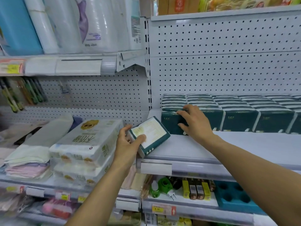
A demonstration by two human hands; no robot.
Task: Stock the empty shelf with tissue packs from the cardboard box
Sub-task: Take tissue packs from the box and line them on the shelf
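Pack [150,136] in left hand [128,144], print unreadable

Bright, even light from above, shadows barely there. Left shelves [48,66] smear with motion blur; the pegboard [228,54] stays sharper. Wide lens bows the shelf edges, and white packs [73,22] up top glare.

Glossy plastic-wrapped tissue packs [241,121] sit on a smooth painted-metal shelf [244,149].
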